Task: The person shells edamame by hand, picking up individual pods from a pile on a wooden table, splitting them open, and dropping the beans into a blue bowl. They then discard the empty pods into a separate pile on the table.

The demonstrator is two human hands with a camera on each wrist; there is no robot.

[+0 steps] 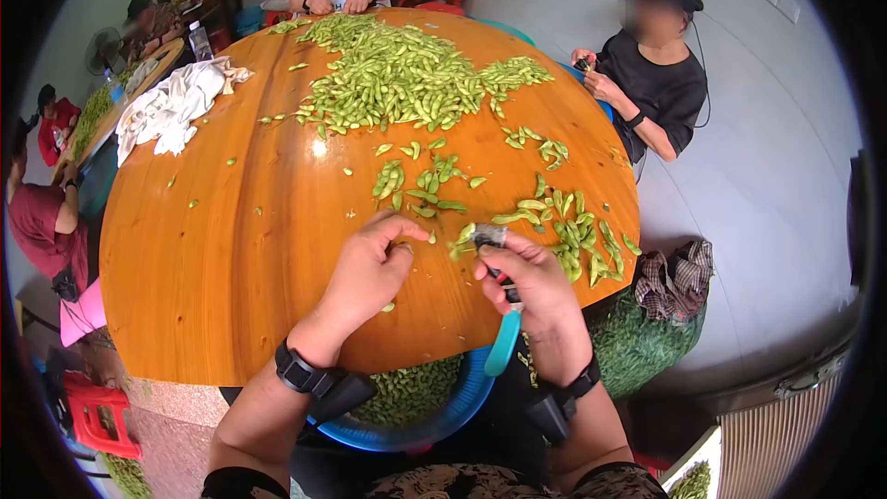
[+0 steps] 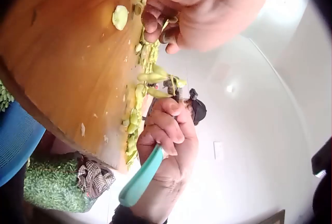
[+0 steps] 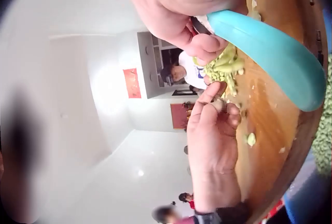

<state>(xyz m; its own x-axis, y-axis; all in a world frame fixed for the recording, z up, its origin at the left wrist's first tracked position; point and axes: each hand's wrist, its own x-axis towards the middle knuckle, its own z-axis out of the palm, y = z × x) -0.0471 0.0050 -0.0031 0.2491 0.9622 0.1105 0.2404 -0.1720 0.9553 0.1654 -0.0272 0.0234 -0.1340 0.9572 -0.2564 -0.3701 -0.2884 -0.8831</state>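
My left hand is over the near middle of the round wooden table, fingers bent. At its fingertips, a small green edamame pod shows; the left wrist view has a pale green sliver between finger and thumb. My right hand grips teal-handled shears, the handle sticking out below the palm. Green pods are at the grey blade end, beside the right thumb and fingers. Just beyond both hands lie small clusters of edamame pods, with more pods to the right.
A large edamame heap covers the table's far side. A white cloth and a bottle are at left. Below the near edge, a blue basin holds green pieces. A full green sack stands right; people sit around.
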